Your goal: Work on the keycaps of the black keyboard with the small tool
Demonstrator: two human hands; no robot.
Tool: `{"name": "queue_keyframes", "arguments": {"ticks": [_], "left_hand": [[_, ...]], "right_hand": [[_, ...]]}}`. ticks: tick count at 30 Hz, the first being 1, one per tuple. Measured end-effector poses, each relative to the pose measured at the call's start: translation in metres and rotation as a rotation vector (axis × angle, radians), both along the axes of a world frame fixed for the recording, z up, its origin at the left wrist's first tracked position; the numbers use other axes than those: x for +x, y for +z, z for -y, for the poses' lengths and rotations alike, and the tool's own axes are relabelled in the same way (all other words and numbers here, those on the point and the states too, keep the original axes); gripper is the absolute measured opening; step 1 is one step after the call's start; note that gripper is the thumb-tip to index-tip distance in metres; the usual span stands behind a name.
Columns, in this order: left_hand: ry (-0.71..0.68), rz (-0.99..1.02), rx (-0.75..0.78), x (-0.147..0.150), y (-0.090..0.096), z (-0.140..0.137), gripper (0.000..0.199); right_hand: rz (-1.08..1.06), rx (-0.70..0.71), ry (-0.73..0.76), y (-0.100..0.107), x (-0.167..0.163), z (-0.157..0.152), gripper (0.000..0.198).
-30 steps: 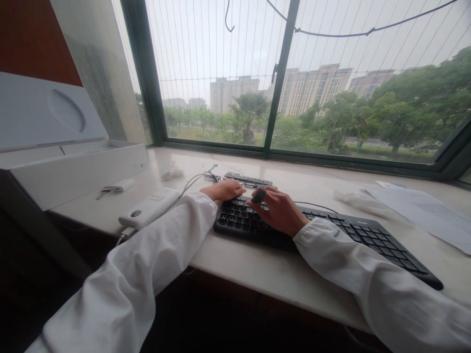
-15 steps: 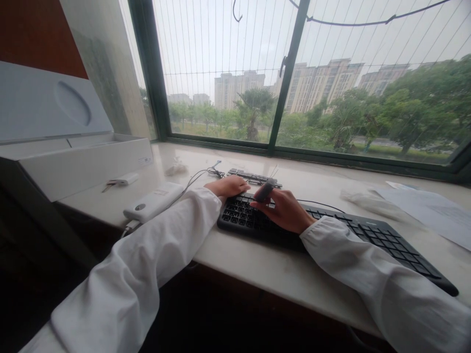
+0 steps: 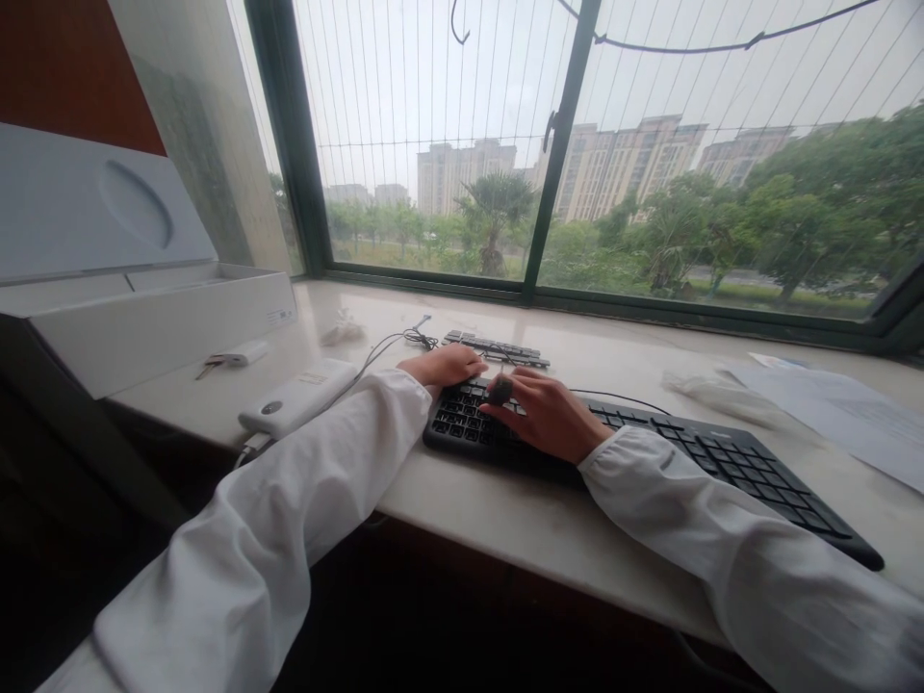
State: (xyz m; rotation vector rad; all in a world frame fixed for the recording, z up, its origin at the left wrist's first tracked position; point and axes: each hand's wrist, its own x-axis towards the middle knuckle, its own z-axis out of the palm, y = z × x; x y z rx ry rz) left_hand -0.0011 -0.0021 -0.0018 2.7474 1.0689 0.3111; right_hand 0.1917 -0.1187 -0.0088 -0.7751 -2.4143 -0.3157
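Note:
A black keyboard (image 3: 729,457) lies along the front of the sill. Toward its left end, several key positions (image 3: 462,421) are bare of caps. My left hand (image 3: 444,366) rests on its back left corner, fingers curled against the edge. My right hand (image 3: 545,409) is over the left half, fingers and thumb closed around the dark handle of a keycap puller (image 3: 500,389). Thin wire shows faintly at the puller's top, and its lower end is hard to make out. Loose black keycaps (image 3: 498,348) lie in rows just behind the keyboard.
On the left are a white power bank (image 3: 299,397) with a cable, a small white adapter (image 3: 242,354) and an open white box (image 3: 173,327). A plastic bag (image 3: 729,397) and papers (image 3: 830,409) lie right. The window frame (image 3: 433,279) borders the sill's back.
My right hand has shifted slightly left and tipped the keycap puller, so its handle end faces me more. My left hand stays at the keyboard's corner. The view has shifted a little.

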Motion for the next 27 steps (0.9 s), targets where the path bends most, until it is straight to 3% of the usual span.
{"name": "queue_keyframes", "arguments": {"ticks": [6,13,17,27], "left_hand": [[-0.009,-0.003,0.008,0.0005,-0.0014,-0.0027,0.041],[-0.001,-0.016,0.008,0.0018,0.0001,-0.0005,0.042],[0.006,-0.012,0.004,0.0020,0.0007,0.0010,0.043],[0.011,0.007,-0.014,0.0025,0.0012,-0.0003,0.039]], "right_hand": [[0.028,0.112,-0.104,0.0044,0.0037,-0.0019,0.017],[-0.201,-0.035,-0.027,0.0021,0.0026,-0.0043,0.021],[-0.223,-0.099,-0.021,0.0030,0.0007,-0.0033,0.022],[-0.148,-0.100,0.023,0.0030,-0.0019,-0.0051,0.026]]}}
